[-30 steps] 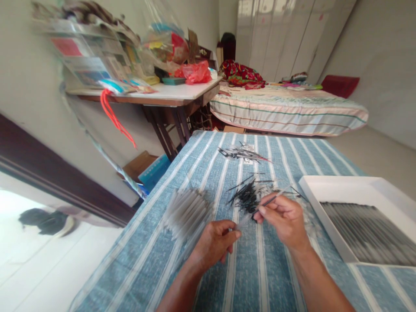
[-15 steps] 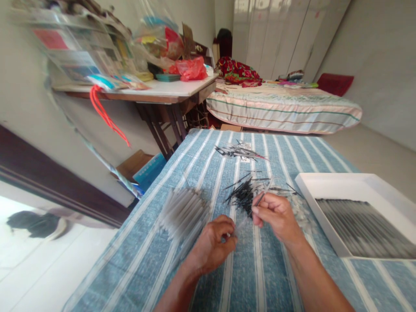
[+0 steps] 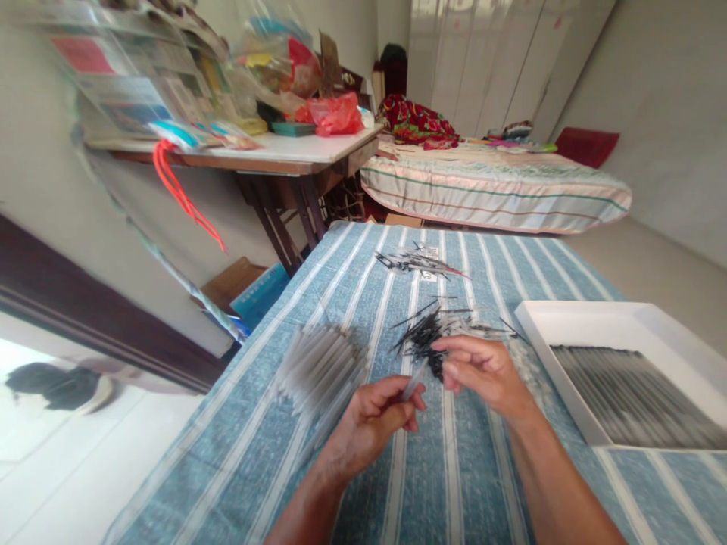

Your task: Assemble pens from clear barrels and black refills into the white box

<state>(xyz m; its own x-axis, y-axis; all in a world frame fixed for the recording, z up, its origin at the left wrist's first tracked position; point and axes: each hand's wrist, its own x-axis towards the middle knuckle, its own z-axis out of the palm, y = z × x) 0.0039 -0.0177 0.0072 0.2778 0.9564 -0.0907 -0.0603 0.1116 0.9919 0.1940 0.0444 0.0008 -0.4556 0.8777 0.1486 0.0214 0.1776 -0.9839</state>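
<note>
My left hand [image 3: 386, 412] is closed around a translucent plastic tube [image 3: 416, 378], which resembles a pen barrel and tilts up to the right. Close to the tube's upper end, my right hand [image 3: 474, 371] has its index finger stretched out and its thumb apart; I see nothing between them. Just behind the right fingertips lies a loose pile of thin black sticks [image 3: 423, 333]. Clear and whitish small pieces [image 3: 528, 363] are spread beside and partly behind the right hand. Left of my left hand, a heap of similar translucent tubes [image 3: 323, 363] rests on the striped cloth [image 3: 227, 454].
At the right stands a white open box [image 3: 591, 314] with a row of dark grey sticks [image 3: 636, 393] inside. Farther back on the cloth lies a small bunch of thin black and clear pieces [image 3: 420, 263]. A cluttered side table [image 3: 273, 157] and a bed [image 3: 500, 185] are beyond.
My left hand has risen slightly and turned, so the tube now shows pointing up. My right fingers have straightened; the small dark piece seen between them earlier no longer shows.
</note>
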